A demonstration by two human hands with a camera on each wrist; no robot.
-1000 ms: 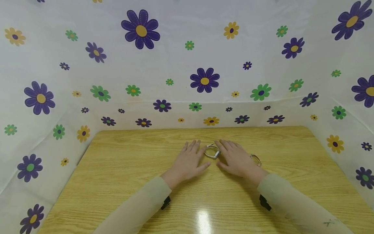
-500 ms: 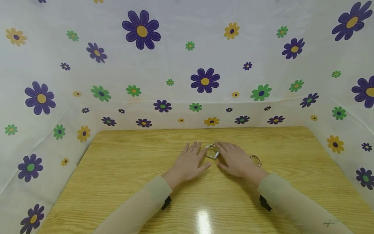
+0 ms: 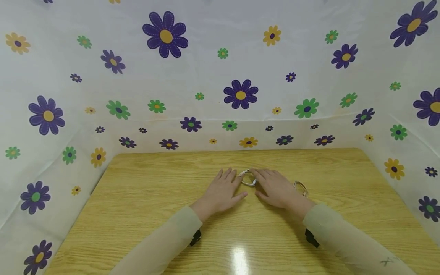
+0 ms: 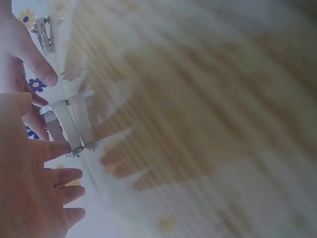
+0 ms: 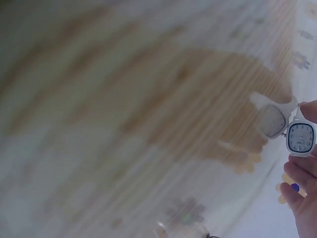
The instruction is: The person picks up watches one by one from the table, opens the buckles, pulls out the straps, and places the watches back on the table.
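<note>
A white wristwatch (image 3: 247,185) stands on its edge on the table, its strap closed into a loop, between the two hands. My left hand (image 3: 220,193) lies palm down with fingers spread and fairly straight; its index fingertip touches the strap (image 4: 71,130). From the other side, my right hand (image 3: 277,188) reaches over with extended fingers, fingertips at the case and far side of the loop. The square watch face (image 5: 300,137) with dark numerals is visible in the right wrist view; the right hand covers part of it in the head view.
Beside the right wrist lies a second looped, metallic watch or bracelet (image 3: 301,188). The glossy wooden table (image 3: 154,179) ends at a flower-printed white cloth (image 3: 206,68) at the back and on both sides. Dark wrist cameras (image 3: 312,237) hang under the sleeves.
My right fingertips have shifted slightly left and nearer along the wristwatch, covering more of its case. The left hand and the second loop stay almost where they were.
</note>
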